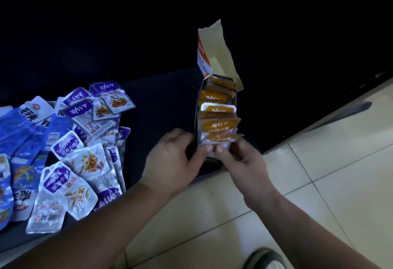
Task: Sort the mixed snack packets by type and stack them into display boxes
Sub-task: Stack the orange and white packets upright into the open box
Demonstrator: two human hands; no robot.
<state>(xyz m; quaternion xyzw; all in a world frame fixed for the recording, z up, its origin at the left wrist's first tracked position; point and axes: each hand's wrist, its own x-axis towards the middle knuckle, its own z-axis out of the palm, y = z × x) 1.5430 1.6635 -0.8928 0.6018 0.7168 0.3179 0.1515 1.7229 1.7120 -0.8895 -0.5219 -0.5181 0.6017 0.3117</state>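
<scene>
Left hand (170, 160) and right hand (244, 162) pinch the front orange packet (221, 139) at the display box's (221, 55) 6 o'clock end; probably light, slick, floppy; best gripped by its sealed edges.

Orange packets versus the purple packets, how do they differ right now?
The orange packets stand on edge in a row inside the display box; the purple packets lie loose in a heap. The left hand and right hand hold the nearest orange packets; no hand touches the purple packets. Both share the same pouch shape.
</scene>
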